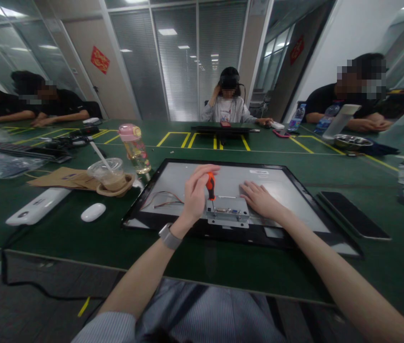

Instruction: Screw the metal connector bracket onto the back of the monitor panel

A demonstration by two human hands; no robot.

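Observation:
My left hand (196, 189), with a watch on its wrist, is closed around the red-and-black handle of a screwdriver (211, 185). The screwdriver stands upright, its tip down at the left part of a metal bracket (227, 220) with connector ports. That bracket sits near the front edge of a flat display panel (273, 178), which lies with its grey back upward and a black frame around it. My right hand (259, 197) rests flat on the panel, fingers spread, just right of the bracket. Thin wires (164, 195) lie on the panel's left side.
Left of the panel are a white mouse (93, 212), a white power strip (39, 206), an iced drink cup (107, 172) and a pink-lidded bottle (135, 148). A phone (354, 214) lies to the right. Several people sit around the green table (187, 259); one faces another panel (223, 129).

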